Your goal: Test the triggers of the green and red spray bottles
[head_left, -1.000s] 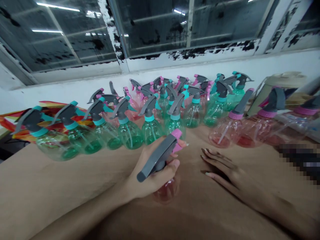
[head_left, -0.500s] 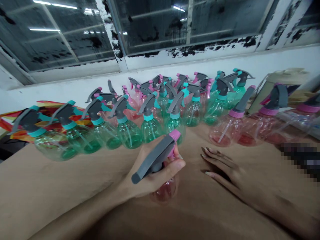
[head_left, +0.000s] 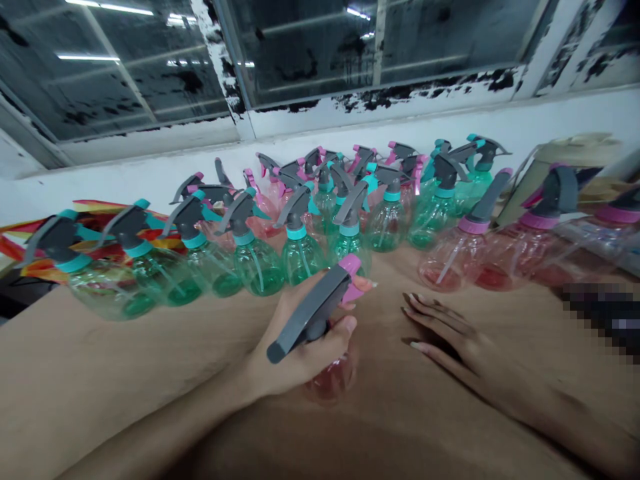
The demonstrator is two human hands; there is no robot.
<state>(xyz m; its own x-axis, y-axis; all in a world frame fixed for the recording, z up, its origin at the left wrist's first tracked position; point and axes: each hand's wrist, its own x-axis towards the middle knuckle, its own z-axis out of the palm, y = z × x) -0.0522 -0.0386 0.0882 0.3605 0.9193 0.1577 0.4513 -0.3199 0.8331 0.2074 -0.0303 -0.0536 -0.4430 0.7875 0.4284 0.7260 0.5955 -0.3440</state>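
Observation:
My left hand (head_left: 295, 343) is wrapped round the neck of a pink spray bottle (head_left: 333, 377) that stands on the brown table (head_left: 125, 373). Its grey trigger head (head_left: 307, 313) points toward me, and one finger lies over the pink trigger (head_left: 354, 292). My right hand (head_left: 450, 340) rests flat on the table just right of the bottle, fingers stretched out, holding nothing.
Several green spray bottles (head_left: 255, 263) with teal collars stand in rows behind my hands, up to the white wall. Pink bottles (head_left: 453, 257) stand at the right. A beige container (head_left: 565, 163) sits at far right, and red-yellow fabric (head_left: 95, 220) lies at far left.
My left finger has let the pink trigger out again after squeezing it half a second ago. The bottle and my right hand have stayed in place.

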